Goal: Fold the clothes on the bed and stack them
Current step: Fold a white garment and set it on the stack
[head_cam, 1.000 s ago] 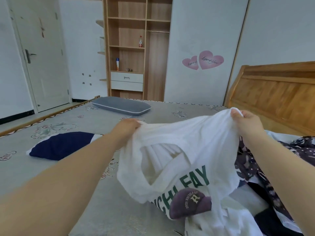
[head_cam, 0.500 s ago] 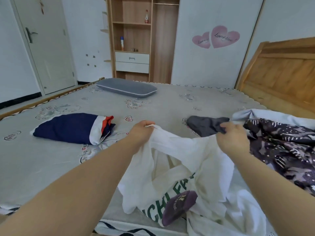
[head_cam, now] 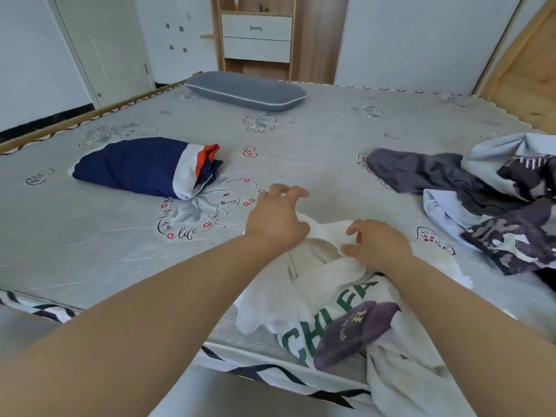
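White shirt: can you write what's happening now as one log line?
step: laying out white shirt on bed | left hand: fingers spread, resting on shirt | right hand: fingers loose over shirt | folded navy garment: lying apart

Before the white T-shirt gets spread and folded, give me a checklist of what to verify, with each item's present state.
1. White T-shirt down on the bed: ok, though its lower part hangs over the near edge.
2. Shirt lying flat: not ok, it is bunched and creased.
3. Left hand on the shirt: ok, it rests on the upper edge, fingers spread.
4. Right hand gripping the fabric: cannot tell, its fingers are curled at the cloth.
5. Bare mattress ahead of the hands for spreading: ok.
6. Folded navy garment ready as a stack: ok, it lies apart to the left.
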